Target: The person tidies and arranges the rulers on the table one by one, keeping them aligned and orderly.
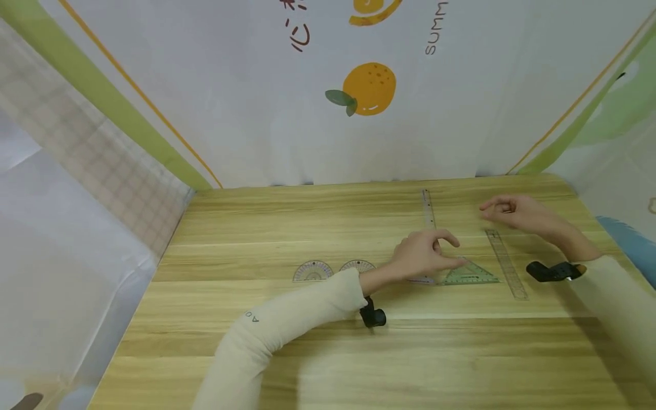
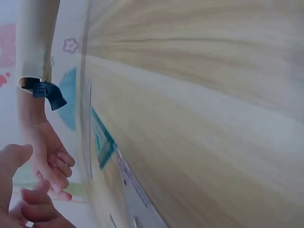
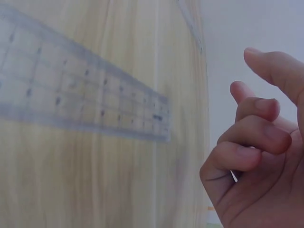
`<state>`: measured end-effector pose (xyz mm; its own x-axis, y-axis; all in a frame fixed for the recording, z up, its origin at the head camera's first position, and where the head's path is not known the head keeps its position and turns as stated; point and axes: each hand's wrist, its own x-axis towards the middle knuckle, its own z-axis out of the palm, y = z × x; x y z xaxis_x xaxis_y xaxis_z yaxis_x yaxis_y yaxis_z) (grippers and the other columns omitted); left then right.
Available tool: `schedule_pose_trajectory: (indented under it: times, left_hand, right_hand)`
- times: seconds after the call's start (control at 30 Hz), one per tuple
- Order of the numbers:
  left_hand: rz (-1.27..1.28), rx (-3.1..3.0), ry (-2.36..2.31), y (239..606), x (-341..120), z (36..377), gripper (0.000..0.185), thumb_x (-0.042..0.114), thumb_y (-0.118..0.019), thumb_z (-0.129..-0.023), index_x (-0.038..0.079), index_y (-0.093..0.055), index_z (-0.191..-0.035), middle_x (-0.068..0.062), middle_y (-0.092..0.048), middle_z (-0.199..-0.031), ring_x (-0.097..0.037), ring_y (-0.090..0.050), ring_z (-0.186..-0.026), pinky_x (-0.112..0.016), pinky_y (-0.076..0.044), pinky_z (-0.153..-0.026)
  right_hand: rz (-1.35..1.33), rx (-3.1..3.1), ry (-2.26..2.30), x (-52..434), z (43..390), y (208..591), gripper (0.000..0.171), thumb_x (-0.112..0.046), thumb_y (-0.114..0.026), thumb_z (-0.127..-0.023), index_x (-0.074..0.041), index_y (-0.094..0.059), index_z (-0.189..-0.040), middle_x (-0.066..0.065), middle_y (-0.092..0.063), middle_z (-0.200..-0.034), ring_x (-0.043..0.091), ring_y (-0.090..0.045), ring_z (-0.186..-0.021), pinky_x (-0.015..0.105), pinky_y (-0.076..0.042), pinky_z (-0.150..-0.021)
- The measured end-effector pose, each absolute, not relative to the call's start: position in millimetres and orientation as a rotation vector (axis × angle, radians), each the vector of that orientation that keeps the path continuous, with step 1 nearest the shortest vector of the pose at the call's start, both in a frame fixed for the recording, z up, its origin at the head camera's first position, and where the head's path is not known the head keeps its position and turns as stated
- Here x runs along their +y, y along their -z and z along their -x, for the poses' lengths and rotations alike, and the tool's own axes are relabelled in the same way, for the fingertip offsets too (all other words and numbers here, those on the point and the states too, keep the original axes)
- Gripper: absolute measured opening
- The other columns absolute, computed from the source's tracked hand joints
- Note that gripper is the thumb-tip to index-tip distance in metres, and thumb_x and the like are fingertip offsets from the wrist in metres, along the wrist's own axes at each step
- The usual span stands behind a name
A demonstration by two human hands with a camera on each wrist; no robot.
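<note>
My left hand (image 1: 422, 253) hovers with thumb and index finger spread, holding nothing. It overlaps a clear measuring piece with a marked edge (image 1: 428, 208), hiding its middle. The thumb tip overlaps a green set square (image 1: 471, 274) lying flat on the table. To the right lies a clear ruler (image 1: 506, 265), slightly slanted; the right wrist view shows the ruler (image 3: 95, 80) close up. Beyond the ruler's far end, my right hand (image 1: 523, 215) is raised with loosely bent fingers and nothing in them. In the left wrist view, the right hand (image 2: 47, 159) appears behind the left fingers.
Two clear protractors, one (image 1: 312, 272) fully visible and another (image 1: 357, 265) partly covered by the left sleeve (image 1: 302, 307), lie left of the hand. The wooden table (image 1: 246, 228) ends at a white curtain (image 1: 246, 114) printed with fruit. Each wrist wears a black camera (image 1: 373, 315).
</note>
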<state>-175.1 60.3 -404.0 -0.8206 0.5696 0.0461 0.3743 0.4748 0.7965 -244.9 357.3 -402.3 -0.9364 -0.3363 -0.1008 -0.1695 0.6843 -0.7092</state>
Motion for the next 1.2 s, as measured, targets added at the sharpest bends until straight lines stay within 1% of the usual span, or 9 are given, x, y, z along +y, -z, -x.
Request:
schedule_pose_trajectory:
  times: [0.17,0.3,0.47,0.6,0.67,0.7,0.83,1.03,1.2]
  left_hand:
    - [-0.923,2.343,-1.427,408,43,183,0.039,0.031,-0.079,-0.092,0.011,-0.070,-0.125,0.004,-0.050,-0.068,-0.006,-0.040,-0.053,-0.020,-0.035,-0.051]
    - [-0.988,2.272,-1.502,412,32,190,0.041,0.027,-0.079,-0.092,0.010,-0.069,-0.127,0.002,-0.052,-0.072,-0.008,-0.043,-0.058,-0.020,-0.040,-0.059]
    - [-0.980,2.255,-1.559,414,22,199,0.040,0.024,-0.081,-0.091,0.014,-0.068,-0.128,0.000,-0.049,-0.073,-0.009,-0.039,-0.060,-0.022,-0.036,-0.058]
    - [-0.945,2.320,-1.575,417,15,209,0.042,0.024,-0.081,-0.091,0.010,-0.067,-0.129,0.000,-0.047,-0.073,-0.009,-0.038,-0.058,-0.023,-0.037,-0.060]
    - [-0.917,2.362,-1.570,420,12,215,0.044,0.023,-0.081,-0.091,0.007,-0.067,-0.129,0.000,-0.047,-0.072,-0.009,-0.037,-0.057,-0.022,-0.038,-0.061]
    - [-0.905,2.382,-1.562,422,11,219,0.045,0.023,-0.081,-0.091,0.006,-0.067,-0.130,0.000,-0.047,-0.072,-0.009,-0.038,-0.057,-0.023,-0.038,-0.061]
    - [-0.835,2.451,-1.510,428,6,230,0.048,0.025,-0.081,-0.090,0.005,-0.066,-0.131,0.001,-0.048,-0.073,-0.009,-0.039,-0.057,-0.022,-0.038,-0.059]
    - [-0.789,2.526,-1.441,429,1,240,0.051,0.031,-0.081,-0.090,0.007,-0.065,-0.133,-0.001,-0.054,-0.076,-0.010,-0.044,-0.058,-0.024,-0.040,-0.057]
    - [-0.726,2.556,-1.410,428,1,244,0.056,0.035,-0.081,-0.089,0.008,-0.063,-0.135,-0.002,-0.055,-0.078,-0.010,-0.043,-0.059,-0.024,-0.038,-0.055]
  right_hand:
    - [0.451,2.649,1.115,349,253,403,0.038,-0.026,-0.063,-0.104,0.001,-0.062,-0.130,0.017,-0.055,-0.083,0.020,-0.044,-0.062,0.037,-0.042,-0.057]
    - [0.447,2.640,1.117,343,257,402,0.038,-0.026,-0.062,-0.104,0.000,-0.061,-0.132,0.016,-0.058,-0.090,0.025,-0.049,-0.070,0.038,-0.044,-0.061]
    - [0.449,2.612,1.102,336,264,399,0.041,-0.027,-0.062,-0.104,-0.001,-0.058,-0.136,0.017,-0.062,-0.103,0.031,-0.054,-0.084,0.041,-0.048,-0.069]
    - [0.459,2.578,1.099,328,270,395,0.046,-0.031,-0.063,-0.104,-0.004,-0.055,-0.140,0.015,-0.063,-0.117,0.030,-0.058,-0.099,0.044,-0.050,-0.077]
    - [0.468,2.553,1.112,324,274,395,0.048,-0.031,-0.063,-0.103,-0.005,-0.053,-0.142,0.015,-0.063,-0.117,0.028,-0.058,-0.096,0.043,-0.050,-0.075]
    - [0.478,2.537,1.128,322,276,394,0.048,-0.030,-0.064,-0.103,-0.004,-0.053,-0.142,0.016,-0.064,-0.112,0.026,-0.057,-0.090,0.042,-0.049,-0.073]
    - [0.506,2.485,1.188,312,286,394,0.048,-0.026,-0.066,-0.102,-0.004,-0.052,-0.142,0.022,-0.062,-0.097,0.028,-0.048,-0.074,0.042,-0.044,-0.065]
    - [0.512,2.498,1.156,305,295,395,0.052,-0.028,-0.067,-0.101,-0.006,-0.050,-0.145,0.021,-0.063,-0.099,0.032,-0.051,-0.079,0.042,-0.045,-0.067]
    - [0.518,2.514,1.115,302,300,396,0.054,-0.031,-0.067,-0.101,-0.007,-0.050,-0.147,0.017,-0.066,-0.103,0.032,-0.053,-0.081,0.042,-0.046,-0.069]
